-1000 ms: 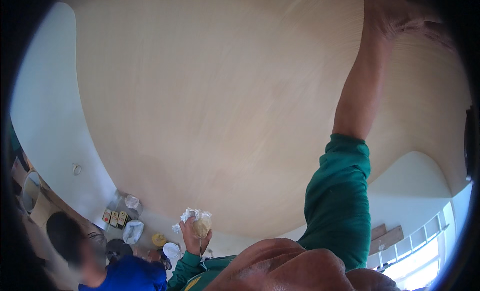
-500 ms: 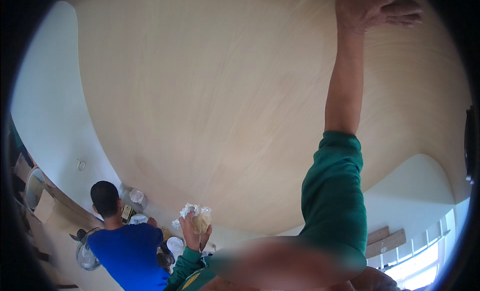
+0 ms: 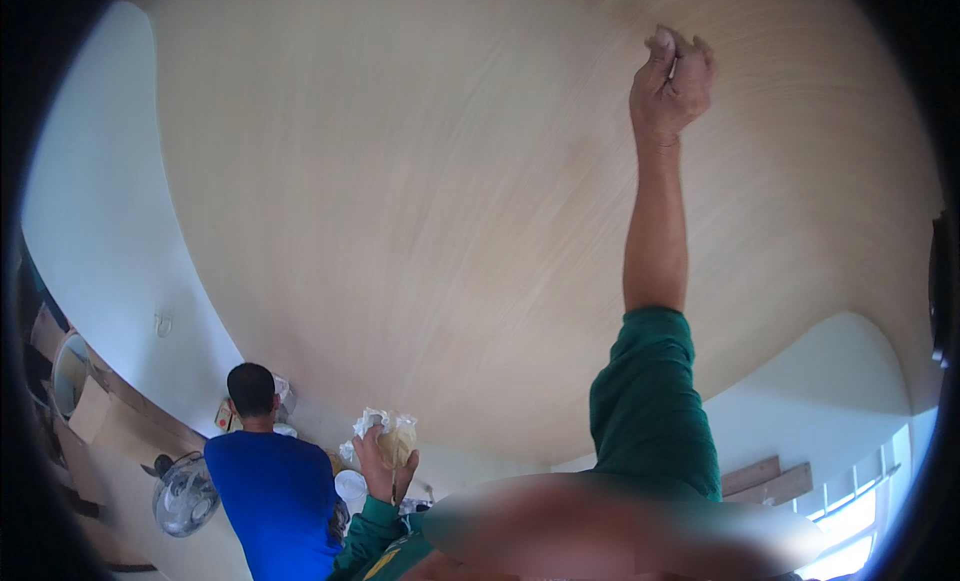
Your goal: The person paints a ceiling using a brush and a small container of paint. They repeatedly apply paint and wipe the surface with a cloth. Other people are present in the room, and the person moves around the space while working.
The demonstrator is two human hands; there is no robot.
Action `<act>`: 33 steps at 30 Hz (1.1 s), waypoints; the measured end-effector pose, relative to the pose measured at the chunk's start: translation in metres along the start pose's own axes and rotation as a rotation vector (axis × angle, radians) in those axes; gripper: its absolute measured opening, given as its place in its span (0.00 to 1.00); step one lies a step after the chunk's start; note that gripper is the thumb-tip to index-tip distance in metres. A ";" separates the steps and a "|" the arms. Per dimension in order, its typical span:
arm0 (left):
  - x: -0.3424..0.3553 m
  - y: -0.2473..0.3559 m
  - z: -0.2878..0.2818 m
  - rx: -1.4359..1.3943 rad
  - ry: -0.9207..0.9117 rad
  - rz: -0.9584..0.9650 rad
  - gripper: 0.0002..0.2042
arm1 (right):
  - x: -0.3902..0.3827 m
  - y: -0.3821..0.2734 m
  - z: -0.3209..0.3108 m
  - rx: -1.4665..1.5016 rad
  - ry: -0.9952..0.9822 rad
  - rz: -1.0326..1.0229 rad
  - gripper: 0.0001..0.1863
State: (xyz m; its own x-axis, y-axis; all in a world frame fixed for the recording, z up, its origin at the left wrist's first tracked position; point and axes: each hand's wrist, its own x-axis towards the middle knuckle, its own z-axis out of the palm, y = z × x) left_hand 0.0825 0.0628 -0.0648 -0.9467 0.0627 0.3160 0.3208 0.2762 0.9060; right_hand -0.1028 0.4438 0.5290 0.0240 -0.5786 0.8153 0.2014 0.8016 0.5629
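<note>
My right hand (image 3: 676,86) is raised on a stretched arm against a broad, pale, wood-grained surface (image 3: 420,201). Its fingers are curled in, thumb close to them, and whatever they may hold is too small or hidden to make out. Lower down, by my body, my left hand (image 3: 378,473) grips a crumpled white and cream bundle (image 3: 400,439), which looks like thin plastic or paper. A thin, dark strip shows beneath the bundle, next to my fingers.
A person in a blue shirt (image 3: 268,501) is at the lower left, facing away. Near them are a round fan (image 3: 187,495) and a white round container (image 3: 350,488). White wall (image 3: 110,181) borders the left; wooden boards (image 3: 785,486) and a bright window (image 3: 850,526) lie lower right.
My right hand has come down and left from the upper edge, its fingers now curled. The left hand keeps the bundle. The person in blue has shifted right.
</note>
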 end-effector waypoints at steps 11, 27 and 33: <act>0.002 0.004 -0.009 -0.030 0.023 0.135 0.38 | 0.177 -0.020 -0.074 -0.335 0.090 -0.366 0.28; 0.001 -0.002 -0.008 0.005 0.043 0.148 0.37 | -0.002 -0.077 -0.032 -0.017 -0.878 -0.517 0.26; 0.003 -0.005 -0.014 -0.088 0.011 0.166 0.36 | 0.128 -0.047 -0.045 -0.329 -0.220 -0.457 0.26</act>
State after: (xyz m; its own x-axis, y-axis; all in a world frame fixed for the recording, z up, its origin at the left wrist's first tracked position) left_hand 0.0789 0.0486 -0.0645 -0.8804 0.0903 0.4656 0.4743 0.1782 0.8621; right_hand -0.0655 0.3259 0.6006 -0.3326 -0.7806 0.5292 0.4368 0.3699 0.8200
